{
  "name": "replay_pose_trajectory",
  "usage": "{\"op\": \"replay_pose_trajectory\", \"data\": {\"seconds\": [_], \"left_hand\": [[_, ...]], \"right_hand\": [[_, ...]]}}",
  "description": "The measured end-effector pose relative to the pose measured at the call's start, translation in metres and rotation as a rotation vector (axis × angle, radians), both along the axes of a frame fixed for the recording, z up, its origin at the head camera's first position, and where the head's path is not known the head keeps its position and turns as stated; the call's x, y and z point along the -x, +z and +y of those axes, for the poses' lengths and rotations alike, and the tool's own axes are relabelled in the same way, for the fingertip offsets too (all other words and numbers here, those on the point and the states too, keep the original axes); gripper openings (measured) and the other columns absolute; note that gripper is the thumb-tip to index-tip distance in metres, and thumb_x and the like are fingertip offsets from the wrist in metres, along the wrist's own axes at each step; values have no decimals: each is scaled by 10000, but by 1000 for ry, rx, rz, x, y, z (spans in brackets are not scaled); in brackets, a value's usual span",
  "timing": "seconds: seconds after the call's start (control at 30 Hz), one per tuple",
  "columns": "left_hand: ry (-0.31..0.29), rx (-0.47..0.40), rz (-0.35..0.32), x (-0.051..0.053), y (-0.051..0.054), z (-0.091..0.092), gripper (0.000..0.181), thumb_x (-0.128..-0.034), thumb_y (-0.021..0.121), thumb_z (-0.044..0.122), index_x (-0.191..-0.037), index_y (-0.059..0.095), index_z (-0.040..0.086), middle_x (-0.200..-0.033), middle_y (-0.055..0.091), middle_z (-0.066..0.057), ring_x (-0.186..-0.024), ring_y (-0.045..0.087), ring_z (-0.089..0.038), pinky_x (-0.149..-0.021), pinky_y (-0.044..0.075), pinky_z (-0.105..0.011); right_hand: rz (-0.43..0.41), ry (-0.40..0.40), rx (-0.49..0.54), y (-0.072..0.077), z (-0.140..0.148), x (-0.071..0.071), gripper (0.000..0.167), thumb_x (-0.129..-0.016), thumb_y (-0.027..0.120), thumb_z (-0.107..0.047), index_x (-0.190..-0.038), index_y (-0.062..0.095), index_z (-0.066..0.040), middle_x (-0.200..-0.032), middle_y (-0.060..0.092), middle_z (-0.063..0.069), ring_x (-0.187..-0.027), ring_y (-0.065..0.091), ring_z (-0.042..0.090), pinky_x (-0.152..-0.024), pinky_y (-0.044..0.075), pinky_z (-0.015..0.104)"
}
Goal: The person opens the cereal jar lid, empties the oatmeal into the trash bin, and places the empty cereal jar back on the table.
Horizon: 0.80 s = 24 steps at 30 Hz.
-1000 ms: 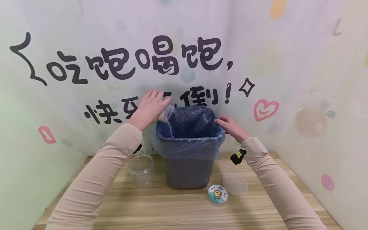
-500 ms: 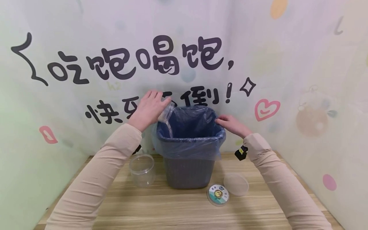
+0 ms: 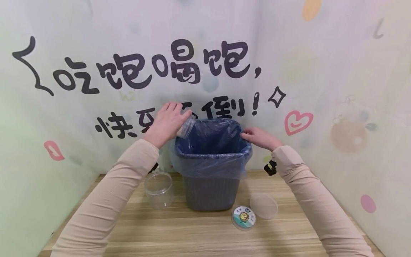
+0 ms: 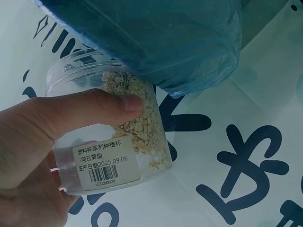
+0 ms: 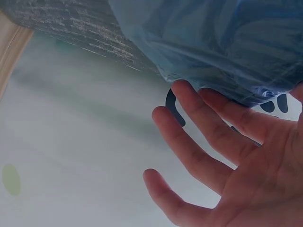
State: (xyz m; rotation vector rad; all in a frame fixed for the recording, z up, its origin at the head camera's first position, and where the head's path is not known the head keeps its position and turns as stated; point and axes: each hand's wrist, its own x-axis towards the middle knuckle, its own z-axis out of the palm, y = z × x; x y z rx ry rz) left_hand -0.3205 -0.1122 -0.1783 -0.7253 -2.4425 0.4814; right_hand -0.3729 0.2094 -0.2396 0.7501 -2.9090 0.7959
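My left hand [image 3: 168, 123] grips a clear plastic jar [image 4: 111, 127] with a barcode label, its thumb lying across the side. The jar is tipped, its mouth over the left rim of the lined trash bin [image 3: 210, 192]. Beige flakes [image 4: 135, 116] lie along the lower side inside it. On the bin's right rim, my right hand [image 3: 260, 138] holds the edge with its thumb over the top. The right wrist view has its index finger against the blue bag [image 5: 213, 47] and the other fingers spread outside. What lies deep in the bin is hidden.
A second clear jar [image 3: 158, 191] stands uncovered to the bin's left on the wooden table [image 3: 179, 235]. At the bin's front right lie a round lid with a sunflower label [image 3: 244, 217] and a translucent disc [image 3: 264, 206]. A printed wall [image 3: 205, 21] rises close behind.
A stream of flakes fell from the tipped jar into the bin earlier; now hardly any shows. My right forearm has shifted slightly right, while the hand stays on the rim.
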Motion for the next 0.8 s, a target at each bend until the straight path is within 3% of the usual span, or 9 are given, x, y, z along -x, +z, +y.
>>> {"op": "replay_pose_trajectory", "data": {"seconds": [0.8], "left_hand": [[-6, 10, 33, 1, -1, 4, 563, -788, 696, -53, -1306, 521, 76, -1227, 504, -254, -1171, 445, -405, -1055, 318, -464]], "right_hand": [[5, -18, -24, 1, -1, -1, 311, -978, 442, -245, -984, 628, 4, -896, 607, 90, -842, 542, 256, -776, 431, 393]]}}
